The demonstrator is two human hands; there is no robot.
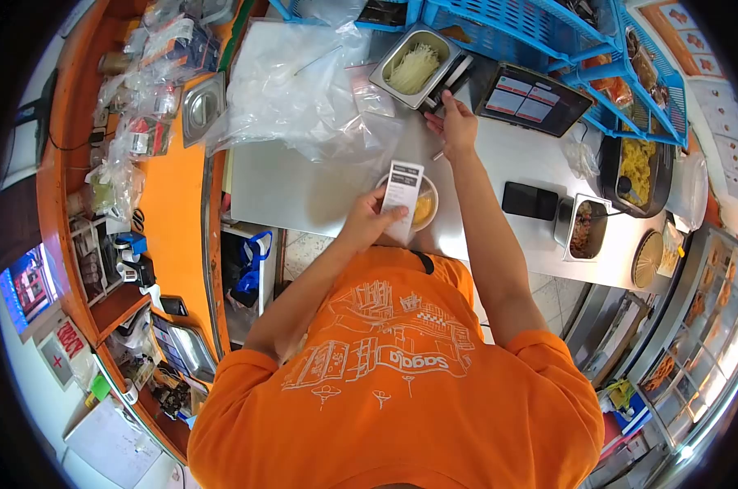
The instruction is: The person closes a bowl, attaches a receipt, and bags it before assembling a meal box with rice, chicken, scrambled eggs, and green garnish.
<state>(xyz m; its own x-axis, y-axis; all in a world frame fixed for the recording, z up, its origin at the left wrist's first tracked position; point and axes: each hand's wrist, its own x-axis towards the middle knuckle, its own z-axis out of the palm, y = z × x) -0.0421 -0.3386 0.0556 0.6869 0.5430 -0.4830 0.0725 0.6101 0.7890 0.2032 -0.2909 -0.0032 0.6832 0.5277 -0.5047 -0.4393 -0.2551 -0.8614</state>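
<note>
My left hand (367,218) pinches a long white printed receipt (403,194), held upright in front of a round bowl (433,204) with yellow food in it. The paper hides the left part of the bowl. Farther forward, my right hand (455,126) has its fingers apart, the index fingertip right at a dark object (459,77) beside a steel container (377,77). Pale shredded strands (415,68) fill that container. A thin light stick (437,155) shows just below my right hand.
A tablet (534,99) stands right of my right hand, with a black phone (530,200) below it. Clear plastic bags (291,90) cover the counter's left. Blue baskets (499,33) line the back. A steel tub (586,228) and a tray of yellow food (635,171) stand right.
</note>
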